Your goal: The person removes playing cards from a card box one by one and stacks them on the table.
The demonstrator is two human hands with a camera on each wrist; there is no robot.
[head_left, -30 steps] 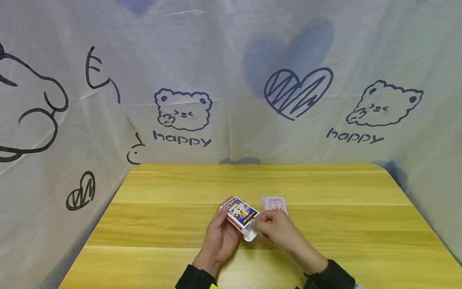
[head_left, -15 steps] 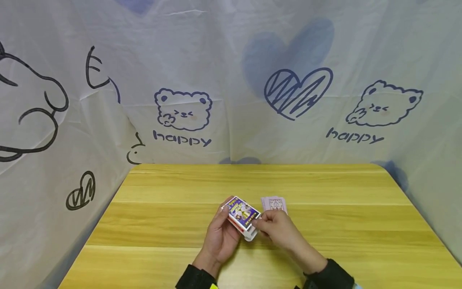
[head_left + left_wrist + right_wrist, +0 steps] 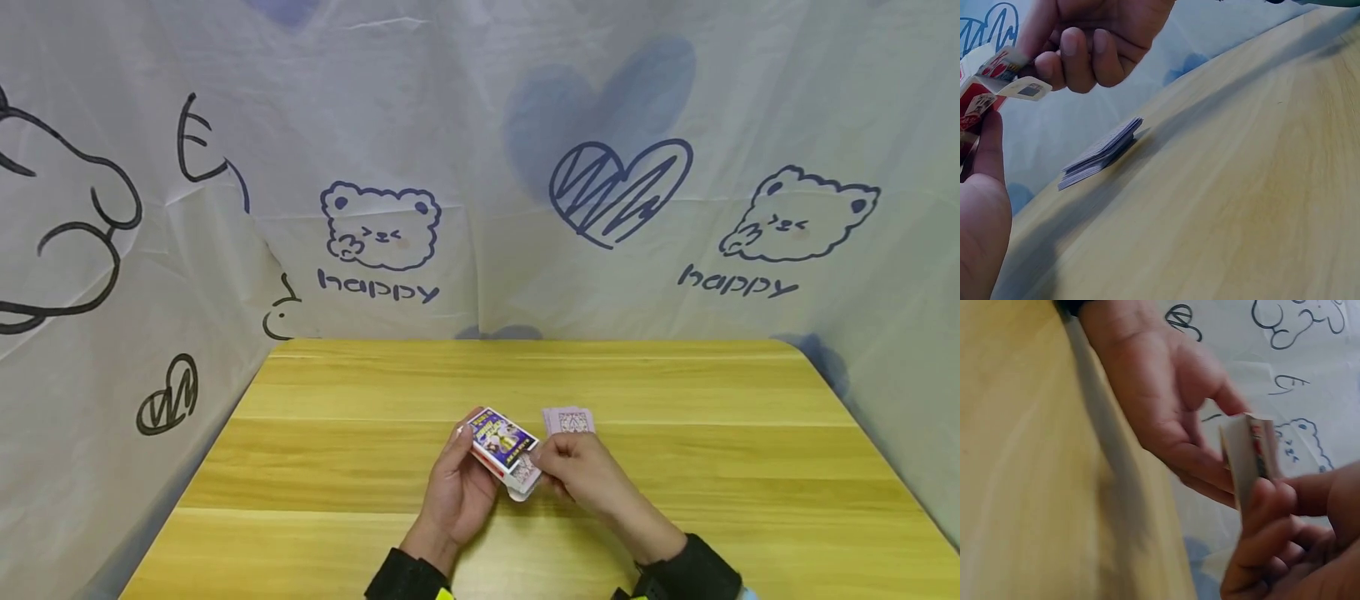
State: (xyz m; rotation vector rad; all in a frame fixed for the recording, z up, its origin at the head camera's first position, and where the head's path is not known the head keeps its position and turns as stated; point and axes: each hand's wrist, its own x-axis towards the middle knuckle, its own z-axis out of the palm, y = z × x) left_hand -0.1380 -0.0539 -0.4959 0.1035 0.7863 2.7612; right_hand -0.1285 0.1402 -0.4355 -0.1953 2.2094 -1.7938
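Note:
My left hand [image 3: 459, 492] grips a purple and white playing-card box [image 3: 502, 438], tilted above the table with its open end toward my right hand. Patterned playing cards [image 3: 527, 472] stick out of that end, over a white flap [image 3: 1030, 89] that hangs open. The thumb and fingers of my right hand [image 3: 581, 468] pinch the cards at the box mouth. The right wrist view shows the box edge-on [image 3: 1239, 453] between both hands. A stack of playing cards [image 3: 573, 422] with patterned backs lies on the table just beyond my right hand.
The wood-grain table [image 3: 360, 417] has rounded far corners. Behind it and at the sides hang pale cloth sheets [image 3: 480, 167] with drawn hearts, bear faces and writing.
My right fingers moved from the box's flap area to the cards, which now stick out of the mouth with their patterned backs showing. My left hand keeps its place.

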